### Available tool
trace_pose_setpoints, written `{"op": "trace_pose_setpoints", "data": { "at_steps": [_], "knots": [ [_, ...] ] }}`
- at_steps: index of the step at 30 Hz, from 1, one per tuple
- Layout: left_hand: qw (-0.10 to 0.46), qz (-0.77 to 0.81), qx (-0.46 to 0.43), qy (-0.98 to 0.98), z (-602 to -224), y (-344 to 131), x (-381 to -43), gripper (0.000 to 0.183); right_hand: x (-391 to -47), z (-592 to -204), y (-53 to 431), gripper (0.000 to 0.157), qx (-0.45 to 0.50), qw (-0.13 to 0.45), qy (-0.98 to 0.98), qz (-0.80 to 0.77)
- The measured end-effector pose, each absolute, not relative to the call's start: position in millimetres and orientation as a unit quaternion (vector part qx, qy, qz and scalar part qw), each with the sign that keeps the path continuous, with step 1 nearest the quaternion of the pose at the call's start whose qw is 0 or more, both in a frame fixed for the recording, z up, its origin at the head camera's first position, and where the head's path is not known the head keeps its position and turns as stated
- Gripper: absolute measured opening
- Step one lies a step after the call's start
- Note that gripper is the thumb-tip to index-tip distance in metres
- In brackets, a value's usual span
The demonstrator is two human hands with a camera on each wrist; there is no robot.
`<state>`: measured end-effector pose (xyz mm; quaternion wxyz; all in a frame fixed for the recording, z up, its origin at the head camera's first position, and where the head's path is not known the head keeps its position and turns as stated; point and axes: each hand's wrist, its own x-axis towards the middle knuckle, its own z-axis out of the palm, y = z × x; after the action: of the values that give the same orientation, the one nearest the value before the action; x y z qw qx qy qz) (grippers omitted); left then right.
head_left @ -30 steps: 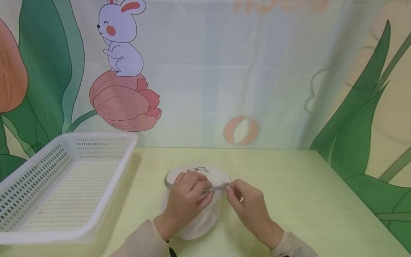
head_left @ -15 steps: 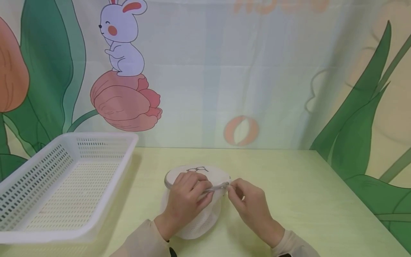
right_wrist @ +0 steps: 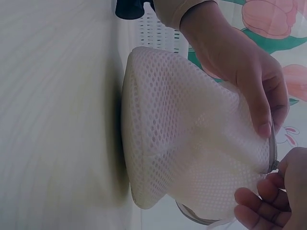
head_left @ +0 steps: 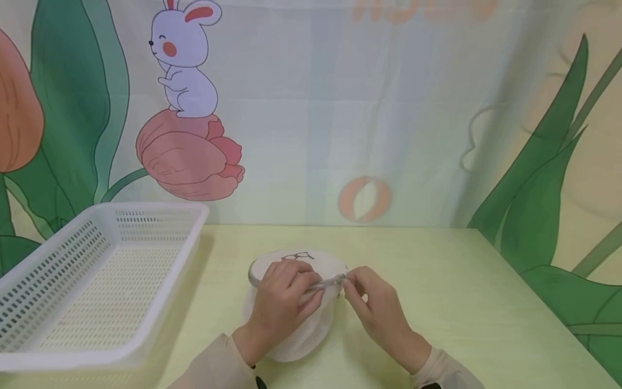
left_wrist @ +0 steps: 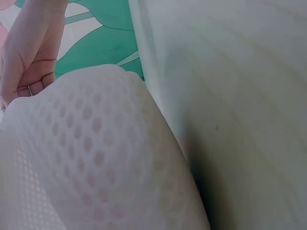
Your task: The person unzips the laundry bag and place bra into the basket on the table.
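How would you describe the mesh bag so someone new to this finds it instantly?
In the head view, find the yellow-green table and look right of the white basket. There, the left hand grips the mesh bag, and the right hand pinches at its grey zipper. Unlike the stiff, rectangular basket, it is soft and rounded, with a dark line design on top.

A printed cloth backdrop (head_left: 272, 135) is hanging along the far side, its pale blue-green middle showing soft creases. On the left, a white rabbit (head_left: 194, 84) is sitting on a pink tulip (head_left: 184, 156), while broad green leaves (head_left: 70, 81) are rising beside an orange tulip (head_left: 14, 102). On the right, pointed leaves (head_left: 536, 210) are standing out against cream. A pale yellow-green surface (head_left: 466, 302) is stretching from near to the backdrop's foot, and diffuse light is casting soft shadows
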<state>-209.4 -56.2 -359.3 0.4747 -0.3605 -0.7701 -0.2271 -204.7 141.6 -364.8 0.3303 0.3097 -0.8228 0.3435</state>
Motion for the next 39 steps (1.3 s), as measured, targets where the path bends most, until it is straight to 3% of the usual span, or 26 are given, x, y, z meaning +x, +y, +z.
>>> {"op": "trace_pose_setpoints", "data": {
  "at_steps": [26,39],
  "knots": [
    [0.467,-0.249,-0.373,-0.763,-346,-66,-213,0.030,-212,-365,150,0.010,0.295,0.330,-0.836,0.324],
    [0.434,-0.294,-0.370,-0.767,-338,-91,-219,0.043,-216,-369,156,0.011,0.295,0.333,-0.833,0.329]
  ]
}}
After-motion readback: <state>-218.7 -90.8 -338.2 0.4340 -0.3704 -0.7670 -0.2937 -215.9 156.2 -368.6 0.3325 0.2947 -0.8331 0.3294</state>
